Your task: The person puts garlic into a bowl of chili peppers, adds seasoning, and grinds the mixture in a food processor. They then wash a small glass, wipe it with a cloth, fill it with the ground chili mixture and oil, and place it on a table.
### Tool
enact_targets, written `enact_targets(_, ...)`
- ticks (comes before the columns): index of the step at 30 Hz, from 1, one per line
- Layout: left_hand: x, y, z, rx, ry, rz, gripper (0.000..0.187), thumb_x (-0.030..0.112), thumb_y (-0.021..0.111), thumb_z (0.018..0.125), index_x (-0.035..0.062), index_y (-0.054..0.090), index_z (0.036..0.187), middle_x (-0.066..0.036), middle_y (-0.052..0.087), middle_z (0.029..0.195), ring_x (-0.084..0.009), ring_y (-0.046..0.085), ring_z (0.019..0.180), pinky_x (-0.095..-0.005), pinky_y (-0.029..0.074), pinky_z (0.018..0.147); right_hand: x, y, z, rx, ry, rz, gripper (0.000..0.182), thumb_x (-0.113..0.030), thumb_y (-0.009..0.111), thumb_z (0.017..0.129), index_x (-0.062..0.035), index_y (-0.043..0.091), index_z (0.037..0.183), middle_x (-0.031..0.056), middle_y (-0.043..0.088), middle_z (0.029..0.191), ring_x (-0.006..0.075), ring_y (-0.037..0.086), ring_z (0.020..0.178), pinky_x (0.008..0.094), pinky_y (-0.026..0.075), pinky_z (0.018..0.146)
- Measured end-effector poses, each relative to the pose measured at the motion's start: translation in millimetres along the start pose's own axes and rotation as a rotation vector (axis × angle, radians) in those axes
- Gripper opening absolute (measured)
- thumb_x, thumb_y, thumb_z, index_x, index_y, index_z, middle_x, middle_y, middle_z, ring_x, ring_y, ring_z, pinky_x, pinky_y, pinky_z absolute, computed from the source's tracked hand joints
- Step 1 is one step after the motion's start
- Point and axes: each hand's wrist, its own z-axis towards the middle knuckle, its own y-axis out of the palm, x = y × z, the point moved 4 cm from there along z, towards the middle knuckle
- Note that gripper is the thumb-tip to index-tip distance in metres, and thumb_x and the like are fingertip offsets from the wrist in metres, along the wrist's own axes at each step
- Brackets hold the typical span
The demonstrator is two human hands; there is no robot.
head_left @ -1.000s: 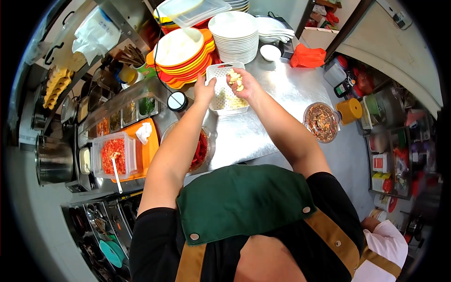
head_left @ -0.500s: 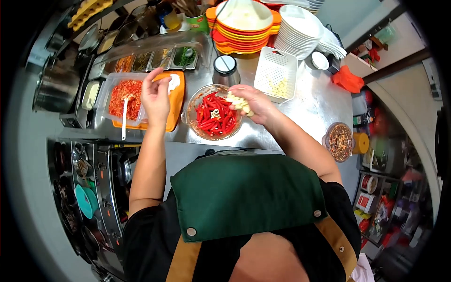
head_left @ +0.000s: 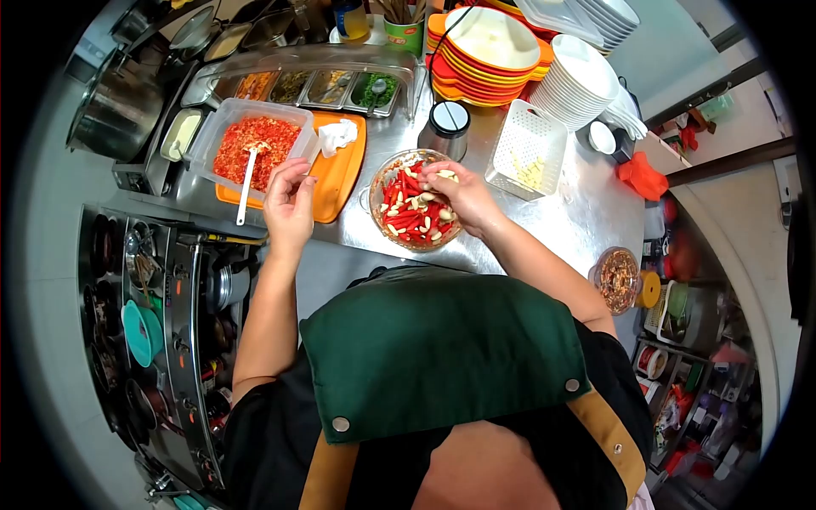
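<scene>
A clear bowl [head_left: 367,201] holds red chilies [head_left: 414,223] with peeled garlic cloves [head_left: 396,228] scattered over them. My right hand [head_left: 466,202] is above the bowl's right side, its fingers curled round a few remaining cloves at the fingertips. Left of the bowl, my left hand [head_left: 289,212] hangs in the air with fingers loosely bent, thumb apart and nothing in it. Close to it is a plastic tub [head_left: 201,156] of chopped red chili [head_left: 246,143] with a white-handled spoon [head_left: 247,189]. A white perforated basket [head_left: 508,153] on the right contains more garlic.
An orange board [head_left: 343,183] lies partly under the tub, with crumpled white paper [head_left: 337,136] on it. Behind the bowl stands a blender-like motor unit [head_left: 446,132]. Stacked orange dishes [head_left: 484,55] and white plates [head_left: 580,76] rise at the back. Another filled bowl [head_left: 615,280] sits far right.
Garlic cloves have dropped from my right hand onto the chilies, leaving few in its fingers. My left hand has lowered and its fingers are more bent. The camera view has shifted.
</scene>
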Motion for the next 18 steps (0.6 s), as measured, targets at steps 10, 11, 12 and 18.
enact_targets(10,4.1,25.8,3.8,-0.103,0.076,0.122,0.015,-0.003,0.052,0.077,-0.0017,0.054,0.093,-0.011,0.050,0.103,-0.0133,0.053,0.085,-0.0237,0.045,0.074,-9.1,-2.7,20.8,0.027,-0.192,-0.106,0.020,-0.011,0.055,0.082,-0.0007,0.054,0.099,0.0080,0.059,0.097,0.0116,0.055,0.087,0.0234,0.044,0.077)
enact_targets(11,5.4,29.3,3.5,-0.147,0.082,0.150,0.016,-0.004,0.051,0.079,-0.0028,0.052,0.094,-0.011,0.048,0.105,-0.0128,0.052,0.088,-0.0239,0.045,0.077,-7.6,-7.2,22.9,0.058,-0.193,-0.077,0.021,-0.011,0.057,0.080,0.0000,0.054,0.098,0.0072,0.059,0.095,0.0109,0.054,0.087,0.0228,0.043,0.076)
enact_targets(12,6.6,31.0,3.0,-0.148,0.082,0.152,0.016,-0.004,0.051,0.079,-0.0028,0.052,0.094,-0.011,0.048,0.105,-0.0128,0.052,0.088,-0.0239,0.045,0.077,-7.1,-9.5,22.4,0.047,-0.173,-0.136,0.026,-0.015,0.056,0.082,-0.0006,0.053,0.103,0.0082,0.058,0.098,0.0122,0.054,0.090,0.0236,0.043,0.078)
enact_targets(18,12.1,40.1,1.2,-0.142,0.104,0.219,0.014,-0.001,0.054,0.076,-0.0012,0.056,0.090,-0.012,0.052,0.102,-0.0190,0.056,0.087,-0.0269,0.047,0.074,-21.2,-18.2,10.0,-0.116,-0.107,-0.235,0.039,-0.033,0.048,0.086,-0.0036,0.053,0.110,0.0075,0.055,0.106,0.0145,0.050,0.097,0.0273,0.039,0.085)
